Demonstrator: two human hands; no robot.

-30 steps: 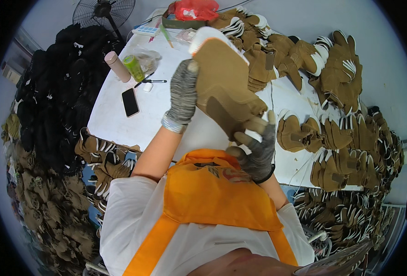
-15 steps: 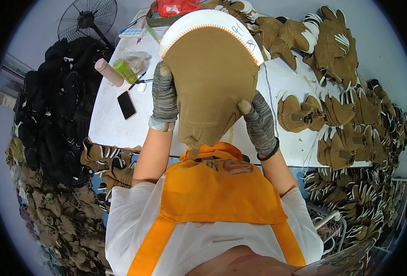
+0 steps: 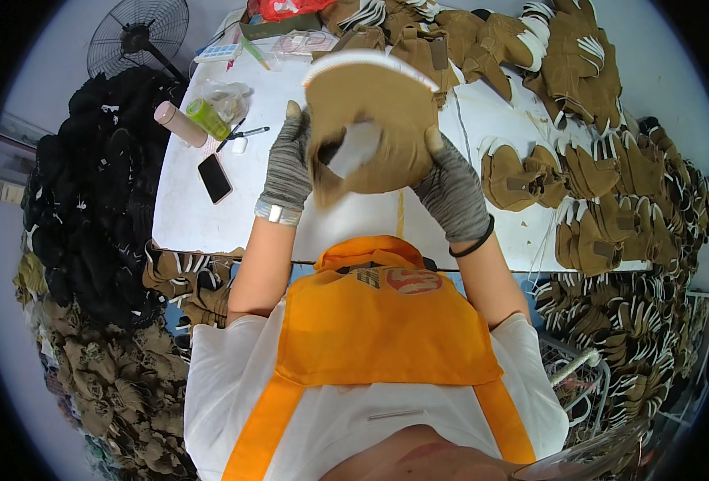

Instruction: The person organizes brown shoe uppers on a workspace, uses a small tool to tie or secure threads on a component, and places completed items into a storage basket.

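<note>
A brown fabric cap (image 3: 370, 100) with a white curved edge hangs above the table, held between my two gloved hands. My left hand (image 3: 286, 164), in a grey knit glove, grips its left side with the thumb up. On the opposite side my right hand (image 3: 454, 188), also gloved, pinches the fabric. The white edge points away from me. A rounded gap in the near side of the cap lets the white table show through. The cap's lower part is blurred by motion, and some of my fingers are hidden behind it.
The white table (image 3: 202, 216) carries a phone (image 3: 215, 178), a pink bottle (image 3: 180, 124), a green container (image 3: 208, 119) and a pen (image 3: 246, 133). Brown caps (image 3: 591, 236) stand in stacks at the right. Black piles (image 3: 90, 208) and a fan (image 3: 136, 38) are on the left.
The cap has been tipped from a flat, broad view so its gap now shows, and its white edge has dropped lower in view. Both hands stay on its sides.
</note>
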